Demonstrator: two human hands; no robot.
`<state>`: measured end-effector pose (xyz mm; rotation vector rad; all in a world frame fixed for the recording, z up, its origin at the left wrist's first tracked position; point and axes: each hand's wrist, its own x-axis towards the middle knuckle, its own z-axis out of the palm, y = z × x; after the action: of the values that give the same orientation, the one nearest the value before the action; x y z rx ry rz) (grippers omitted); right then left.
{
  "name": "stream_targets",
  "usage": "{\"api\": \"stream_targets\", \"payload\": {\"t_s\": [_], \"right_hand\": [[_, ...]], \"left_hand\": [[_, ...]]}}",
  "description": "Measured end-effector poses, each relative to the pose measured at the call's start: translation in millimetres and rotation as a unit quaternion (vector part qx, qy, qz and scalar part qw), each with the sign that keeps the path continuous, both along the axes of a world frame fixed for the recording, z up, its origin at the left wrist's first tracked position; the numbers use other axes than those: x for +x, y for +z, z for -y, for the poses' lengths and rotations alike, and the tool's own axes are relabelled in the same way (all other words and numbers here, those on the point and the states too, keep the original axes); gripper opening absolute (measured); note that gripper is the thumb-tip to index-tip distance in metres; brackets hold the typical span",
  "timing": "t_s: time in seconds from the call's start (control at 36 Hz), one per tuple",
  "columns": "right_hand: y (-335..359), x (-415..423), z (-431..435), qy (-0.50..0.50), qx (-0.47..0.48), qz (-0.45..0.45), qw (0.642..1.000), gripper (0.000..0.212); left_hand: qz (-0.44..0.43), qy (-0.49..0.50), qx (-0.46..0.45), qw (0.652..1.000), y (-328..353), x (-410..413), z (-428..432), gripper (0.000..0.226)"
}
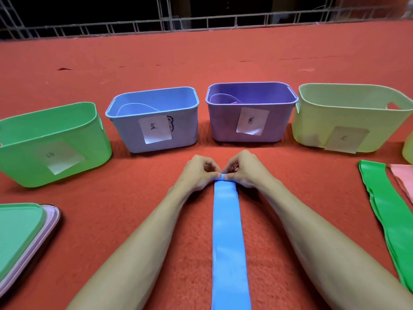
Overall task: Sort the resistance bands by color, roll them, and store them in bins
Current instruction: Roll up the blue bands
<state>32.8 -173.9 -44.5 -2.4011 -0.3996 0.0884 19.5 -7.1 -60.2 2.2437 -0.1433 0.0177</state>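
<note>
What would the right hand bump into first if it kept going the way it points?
Probably the left hand; the right hand angles inward, both pinching the blue band, nearly touching.

Head-worn view, looking down and forward, close over hands (223, 173), apparently wide-angle

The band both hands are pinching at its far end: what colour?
Blue; the band shows plainly in the head view.

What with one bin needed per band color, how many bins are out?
5, left to right: green bin, blue bin, purple bin, pale yellow bin, and a sliver of a fifth bin at the right edge. More may be off-frame.
</note>
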Motion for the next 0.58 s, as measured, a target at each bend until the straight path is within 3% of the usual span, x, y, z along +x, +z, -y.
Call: {"api": "stream_targets", "payload": {"t_s": [0.11, 0.31, 0.58], "right_hand": [[-1, -3, 1, -0.001, 0.014, -0.001, 1.000, 0.007], [3, -1, 2, 0.012, 0.006, -0.015, 1.000, 0.004], [11, -5, 5, 0.025, -0.029, -0.047, 0.998, 0.011]], "left_hand": [[-0.001, -0.007, 0.034, 0.999, 0, -3, -1, 0.006], [-0.007, 0.004, 0.054, 0.999, 9, -9, 4, 0.004], [0.024, 0.018, 0.051, 0.998, 2, -19, 6, 0.017]]}}
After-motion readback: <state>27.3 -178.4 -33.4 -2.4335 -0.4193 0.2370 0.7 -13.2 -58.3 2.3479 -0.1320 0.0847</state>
